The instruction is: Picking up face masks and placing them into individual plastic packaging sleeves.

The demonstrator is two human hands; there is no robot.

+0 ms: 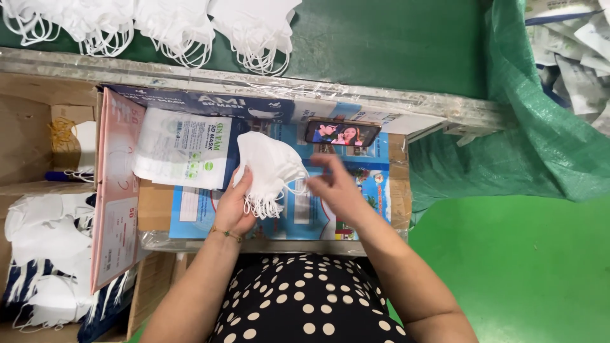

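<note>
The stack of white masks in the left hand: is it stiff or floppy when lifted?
The stack of white masks probably flexes: thin folded fabric, ear loops dangling loose. Likely light, since the left hand alone holds it. Layers may slide apart; the right hand steadies the loops.

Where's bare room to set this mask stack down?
Bare green belt lies right of the mask piles, above the phone. The board under the left hand and right hand is crowded with packets.

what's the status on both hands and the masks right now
Left hand gripping white mask stack. Right hand at the ear loops, blurred. Nothing between the hands.
</note>
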